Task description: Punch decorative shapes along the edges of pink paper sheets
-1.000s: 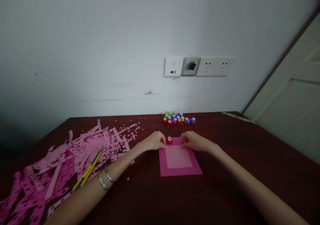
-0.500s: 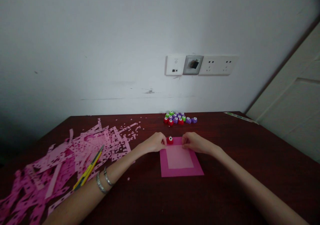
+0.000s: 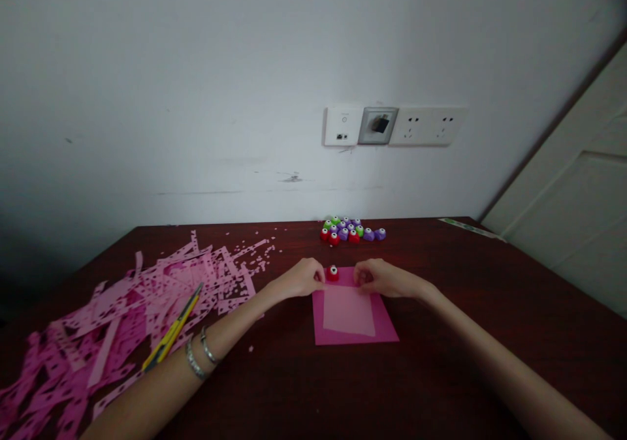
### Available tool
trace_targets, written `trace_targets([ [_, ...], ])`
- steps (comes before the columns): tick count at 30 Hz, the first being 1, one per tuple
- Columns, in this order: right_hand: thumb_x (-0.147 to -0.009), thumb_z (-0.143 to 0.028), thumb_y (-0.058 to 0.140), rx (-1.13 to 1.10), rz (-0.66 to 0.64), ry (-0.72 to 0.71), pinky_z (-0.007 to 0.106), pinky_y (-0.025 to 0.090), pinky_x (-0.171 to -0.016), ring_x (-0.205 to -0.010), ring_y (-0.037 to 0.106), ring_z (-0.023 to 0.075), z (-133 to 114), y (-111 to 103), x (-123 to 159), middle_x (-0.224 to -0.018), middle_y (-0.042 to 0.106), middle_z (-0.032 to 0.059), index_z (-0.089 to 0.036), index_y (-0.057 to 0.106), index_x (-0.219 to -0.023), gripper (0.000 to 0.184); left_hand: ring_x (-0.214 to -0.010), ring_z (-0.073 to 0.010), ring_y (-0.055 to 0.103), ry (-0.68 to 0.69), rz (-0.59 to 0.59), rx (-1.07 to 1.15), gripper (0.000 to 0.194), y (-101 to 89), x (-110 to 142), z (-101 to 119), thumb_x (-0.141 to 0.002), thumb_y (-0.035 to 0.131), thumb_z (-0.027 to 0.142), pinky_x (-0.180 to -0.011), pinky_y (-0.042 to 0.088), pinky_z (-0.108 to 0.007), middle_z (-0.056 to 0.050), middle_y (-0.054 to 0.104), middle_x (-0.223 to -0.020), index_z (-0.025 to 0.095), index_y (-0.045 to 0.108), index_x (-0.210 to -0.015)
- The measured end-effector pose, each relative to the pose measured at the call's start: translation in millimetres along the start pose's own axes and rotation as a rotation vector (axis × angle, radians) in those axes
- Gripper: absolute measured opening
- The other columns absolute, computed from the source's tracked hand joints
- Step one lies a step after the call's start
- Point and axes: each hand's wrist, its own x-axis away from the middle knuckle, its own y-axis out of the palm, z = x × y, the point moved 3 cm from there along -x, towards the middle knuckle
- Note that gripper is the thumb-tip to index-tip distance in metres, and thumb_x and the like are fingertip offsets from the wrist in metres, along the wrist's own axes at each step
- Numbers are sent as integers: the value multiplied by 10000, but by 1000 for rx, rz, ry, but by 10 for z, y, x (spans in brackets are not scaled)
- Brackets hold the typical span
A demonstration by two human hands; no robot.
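A light pink sheet of paper (image 3: 349, 311) lies over a larger dark pink sheet (image 3: 385, 322) on the table. My left hand (image 3: 304, 277) pinches the light sheet's upper left corner. At its upper right corner, my right hand (image 3: 379, 277) has thumb and fingers closed on the same sheet. Between the two hands, a red craft punch (image 3: 333, 273) with a white top sits at the dark sheet's far edge. The light sheet's lower edge looks slightly curved.
Several red, green and purple punches (image 3: 353, 235) cluster near the wall. Punched pink paper strips (image 3: 122, 316) and small cut-out bits (image 3: 262, 257) cover the table's left side. A yellow utility knife (image 3: 174, 329) lies on the strips. A ruler-like strip (image 3: 470, 229) rests at the far right.
The light pink sheet has shifted slightly left and toward me on the dark sheet. My right hand has moved a little left with it; my left hand stays nearly in place.
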Motion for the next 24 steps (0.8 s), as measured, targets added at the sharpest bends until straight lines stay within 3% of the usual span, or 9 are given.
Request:
trace_targets([
  [9, -718, -199, 519, -9, -22, -24, 214, 366, -531, -594, 531, 121, -65, 4, -6, -684, 627, 25, -132, 642, -740, 142, -610, -122, 553, 64, 22, 2, 134, -68, 20, 31, -663, 577, 211, -546, 391, -218, -43, 639, -665, 113, 661, -701],
  [15, -730, -229, 510, 29, 0, 1, 229, 376, -554, -583, 518, 121, -2, 19, -28, -671, 629, 23, -135, 654, -719, 172, -654, -132, 570, 70, -39, 52, 157, -51, 1, -2, -669, 567, 225, -607, 409, -239, -51, 667, -710, 121, 681, -698],
  [24, -733, -258, 514, 10, 53, 65, 264, 415, -625, -613, 534, 138, 31, 4, -48, -662, 630, 27, -145, 663, -704, 190, -601, -113, 537, -7, 58, 46, 169, 0, -40, -37, -668, 539, 206, -535, 374, -218, -33, 636, -647, 121, 679, -713],
])
